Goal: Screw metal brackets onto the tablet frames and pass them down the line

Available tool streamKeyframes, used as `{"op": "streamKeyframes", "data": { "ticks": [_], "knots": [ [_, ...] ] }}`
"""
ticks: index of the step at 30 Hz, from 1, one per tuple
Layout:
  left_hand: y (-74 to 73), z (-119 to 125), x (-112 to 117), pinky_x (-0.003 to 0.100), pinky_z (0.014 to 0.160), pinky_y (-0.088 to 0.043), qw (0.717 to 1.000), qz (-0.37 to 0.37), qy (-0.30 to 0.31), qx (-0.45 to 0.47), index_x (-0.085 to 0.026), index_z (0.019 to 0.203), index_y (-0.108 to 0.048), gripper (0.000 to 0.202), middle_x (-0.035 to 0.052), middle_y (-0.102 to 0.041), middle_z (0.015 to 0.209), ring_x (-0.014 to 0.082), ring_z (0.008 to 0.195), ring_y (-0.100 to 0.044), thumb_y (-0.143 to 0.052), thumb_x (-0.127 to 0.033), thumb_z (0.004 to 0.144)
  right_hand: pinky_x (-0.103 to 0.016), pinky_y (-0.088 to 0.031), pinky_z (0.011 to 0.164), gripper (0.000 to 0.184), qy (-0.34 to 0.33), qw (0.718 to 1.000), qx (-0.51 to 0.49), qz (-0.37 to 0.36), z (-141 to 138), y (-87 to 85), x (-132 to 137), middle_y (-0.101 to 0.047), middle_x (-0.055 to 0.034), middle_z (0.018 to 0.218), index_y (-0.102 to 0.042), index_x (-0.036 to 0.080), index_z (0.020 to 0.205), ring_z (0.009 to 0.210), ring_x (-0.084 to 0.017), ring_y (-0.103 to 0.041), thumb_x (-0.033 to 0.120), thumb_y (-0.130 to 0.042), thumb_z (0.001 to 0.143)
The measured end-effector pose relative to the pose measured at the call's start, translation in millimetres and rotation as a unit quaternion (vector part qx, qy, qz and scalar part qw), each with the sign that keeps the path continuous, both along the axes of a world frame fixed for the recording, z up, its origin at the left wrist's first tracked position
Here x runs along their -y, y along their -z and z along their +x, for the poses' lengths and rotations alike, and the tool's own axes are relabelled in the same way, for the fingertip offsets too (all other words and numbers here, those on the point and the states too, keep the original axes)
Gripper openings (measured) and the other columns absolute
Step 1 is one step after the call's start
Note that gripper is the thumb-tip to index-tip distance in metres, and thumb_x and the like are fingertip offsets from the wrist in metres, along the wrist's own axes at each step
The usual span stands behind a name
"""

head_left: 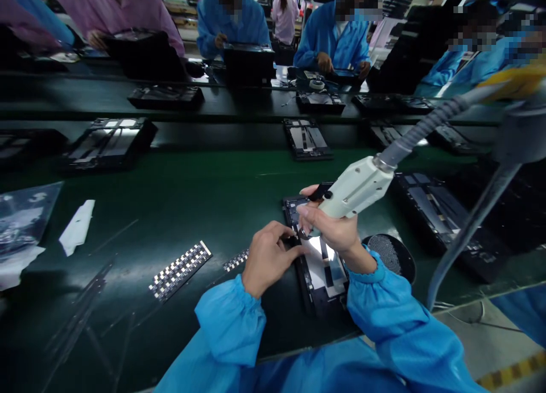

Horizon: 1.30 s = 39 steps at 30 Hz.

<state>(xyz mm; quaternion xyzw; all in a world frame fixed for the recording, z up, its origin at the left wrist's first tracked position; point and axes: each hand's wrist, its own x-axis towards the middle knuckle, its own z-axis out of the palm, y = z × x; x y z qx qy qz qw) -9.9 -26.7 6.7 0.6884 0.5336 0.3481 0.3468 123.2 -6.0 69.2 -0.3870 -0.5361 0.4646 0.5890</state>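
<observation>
An opened tablet [313, 268], with light flat panels and a dark ribbon inside a black frame, lies on the green bench in front of me. My right hand [335, 229] is closed around a pale electric screwdriver [360, 182], its front end angled down at the tablet's upper left part. The tip is mostly hidden by my fingers. At the tablet's left edge, my left hand [269, 255] has thumb and fingers curled together around a small dark spot I cannot make out. Right of the tablet, a round black dish [408, 265] holds tiny grey pieces, probably screws.
Strips of small metallic parts [181, 271] lie left of my hands. Farther left are a white piece [77, 227] and a clear bag [28, 211]. A metal stand [473, 228] rises at right beside another tablet [443, 211]. Several co-workers sit across the bench.
</observation>
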Motion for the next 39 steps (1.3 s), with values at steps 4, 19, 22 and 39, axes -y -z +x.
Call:
{"op": "streamKeyframes", "data": {
  "ticks": [4,19,22,39],
  "knots": [
    [3.9,-8.9,-7.3,0.027,0.057,-0.039,0.99,-0.114,0.028,-0.077,-0.019,0.066,-0.067,0.037,0.0003,-0.065,0.066,0.0164,0.063,-0.059,-0.078,-0.054,0.061,-0.026,-0.046,0.041,0.022,0.013,1.0,0.017,-0.002,-6.0,7.4,-16.8,-0.054,0.0089,0.044,-0.059,0.019,0.089,0.035,-0.011,-0.053,0.021,-0.071,0.07],
    [9.7,-8.3,-9.9,0.028,0.056,-0.041,0.988,-0.118,0.042,-0.09,-0.019,0.067,-0.067,0.036,0.0026,-0.069,0.067,0.0191,0.065,-0.063,-0.078,-0.052,0.061,-0.025,-0.043,0.039,0.025,0.012,0.998,0.048,-0.039,-11.4,25.0,-27.4,-0.053,0.0086,0.048,-0.058,0.017,0.089,0.036,-0.01,-0.052,0.024,-0.071,0.069],
    [7.6,-9.2,-10.4,0.027,0.055,-0.041,0.988,-0.11,0.043,-0.1,-0.019,0.066,-0.067,0.034,0.0024,-0.069,0.066,0.0193,0.065,-0.064,-0.079,-0.05,0.062,-0.024,-0.044,0.04,0.023,0.013,0.998,0.05,-0.035,-12.4,28.3,-27.2,-0.053,0.0081,0.048,-0.059,0.017,0.088,0.038,-0.01,-0.052,0.024,-0.071,0.069],
    [50.6,48.4,83.8,0.047,0.104,-0.048,0.917,0.321,0.185,-0.145,-0.007,0.124,-0.056,0.046,0.0167,-0.065,0.124,0.0299,0.124,-0.054,-0.059,-0.03,0.085,-0.024,-0.045,0.043,0.025,0.03,0.999,0.023,-0.03,-9.2,19.1,-20.0,-0.052,0.0063,0.049,-0.063,0.015,0.09,0.04,-0.01,-0.051,0.026,-0.071,0.068]
  ]
}}
